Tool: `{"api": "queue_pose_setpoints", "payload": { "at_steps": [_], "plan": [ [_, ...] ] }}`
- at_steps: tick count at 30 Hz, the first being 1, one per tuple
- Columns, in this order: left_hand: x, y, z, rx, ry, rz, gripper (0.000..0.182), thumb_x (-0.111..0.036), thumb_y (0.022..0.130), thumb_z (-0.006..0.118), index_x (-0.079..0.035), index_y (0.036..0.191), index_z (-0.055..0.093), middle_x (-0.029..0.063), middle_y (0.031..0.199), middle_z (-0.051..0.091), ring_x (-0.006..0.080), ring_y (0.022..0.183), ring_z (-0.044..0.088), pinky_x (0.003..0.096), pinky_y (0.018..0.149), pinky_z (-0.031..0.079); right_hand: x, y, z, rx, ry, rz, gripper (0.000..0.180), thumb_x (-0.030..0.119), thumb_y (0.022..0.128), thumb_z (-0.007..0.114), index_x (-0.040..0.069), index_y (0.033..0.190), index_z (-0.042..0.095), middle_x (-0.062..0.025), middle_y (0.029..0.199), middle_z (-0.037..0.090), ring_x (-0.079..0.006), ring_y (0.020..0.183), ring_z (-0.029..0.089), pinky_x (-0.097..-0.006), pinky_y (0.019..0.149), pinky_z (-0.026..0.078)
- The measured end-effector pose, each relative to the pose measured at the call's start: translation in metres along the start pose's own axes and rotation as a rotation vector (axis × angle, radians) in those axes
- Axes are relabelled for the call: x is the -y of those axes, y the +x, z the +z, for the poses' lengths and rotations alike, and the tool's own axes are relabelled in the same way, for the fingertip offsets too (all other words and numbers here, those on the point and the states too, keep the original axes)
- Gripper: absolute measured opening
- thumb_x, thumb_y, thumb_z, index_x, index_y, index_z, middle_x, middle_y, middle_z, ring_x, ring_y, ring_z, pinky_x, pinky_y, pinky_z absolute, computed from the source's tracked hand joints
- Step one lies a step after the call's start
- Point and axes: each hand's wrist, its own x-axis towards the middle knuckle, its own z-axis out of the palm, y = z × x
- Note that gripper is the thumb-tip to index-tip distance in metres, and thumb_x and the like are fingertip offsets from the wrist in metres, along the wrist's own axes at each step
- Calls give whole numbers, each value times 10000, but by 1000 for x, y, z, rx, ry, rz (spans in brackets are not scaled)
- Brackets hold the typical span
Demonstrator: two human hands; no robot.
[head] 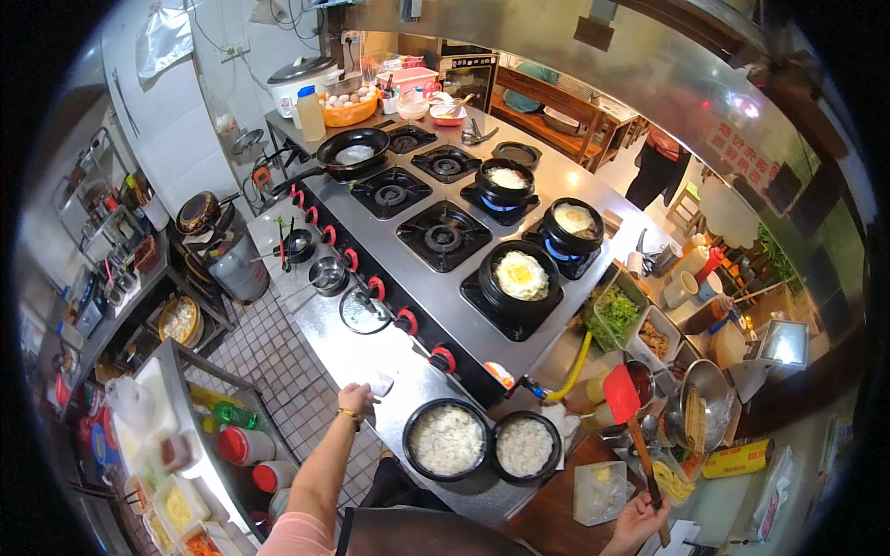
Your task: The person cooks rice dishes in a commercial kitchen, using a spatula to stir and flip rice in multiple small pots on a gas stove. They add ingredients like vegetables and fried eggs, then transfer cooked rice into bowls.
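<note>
My left hand (358,399) is closed on a small whitish object (379,384), perhaps a cup or cloth, over the steel counter's near edge. In my right hand (641,518) is the dark handle of a red-headed spatula (621,394), its head up and away from me. Two black bowls of white rice (447,440) (526,447) stand side by side on the counter before me. On the stove, a black pot with a fried egg (523,276) sits at the near right. Behind it, two more black pots (573,219) (506,178) stand over blue flames.
A black frying pan (353,151) sits at the stove's far left, its handle sticking out. A glass lid (365,309) and small pans (328,276) lie along the front ledge. Tubs of greens (615,309) and meat (653,338) are at right. A person (657,163) stands beyond the counter.
</note>
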Motion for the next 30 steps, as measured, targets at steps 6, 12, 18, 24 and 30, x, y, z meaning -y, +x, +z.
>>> {"api": "queue_pose_setpoints", "payload": {
  "at_steps": [6,12,18,24,30],
  "plan": [
    [-3,-16,17,-365,966,776,485,-239,682,707,4,1059,521,186,1109,491,322,954,508,388,768,422,-30,-14,48,55,-68,-65,277,264,876,519,-5,940,539,-64,829,562,-91,563,434,-144,417,358],
    [-20,-16,26,207,1513,991,570,-458,762,578,-209,1261,462,111,1401,279,404,1218,265,540,908,253,-84,-33,132,43,-94,-169,396,361,890,474,-28,954,519,-164,1021,542,-232,969,512,-319,866,458],
    [-53,1,50,323,1289,1014,709,-416,739,617,-133,1337,362,207,1414,198,443,1271,154,596,960,156,-122,-2,194,306,-110,-247,157,140,917,446,27,1005,509,-85,978,548,-143,871,475,-261,700,381],
    [-65,-18,33,931,706,175,447,-337,845,563,-54,1183,488,149,1099,509,276,964,517,391,837,413,-118,-24,183,238,20,-280,170,158,890,501,-3,878,555,-72,841,585,-123,598,488,-228,580,420],
    [-72,-75,46,1121,376,-847,607,-562,842,460,-77,1207,448,150,1093,527,279,981,538,426,857,433,-96,-73,120,-162,71,-408,184,188,876,516,19,820,560,-51,735,561,-125,561,491,-218,475,406]
  ]
}}
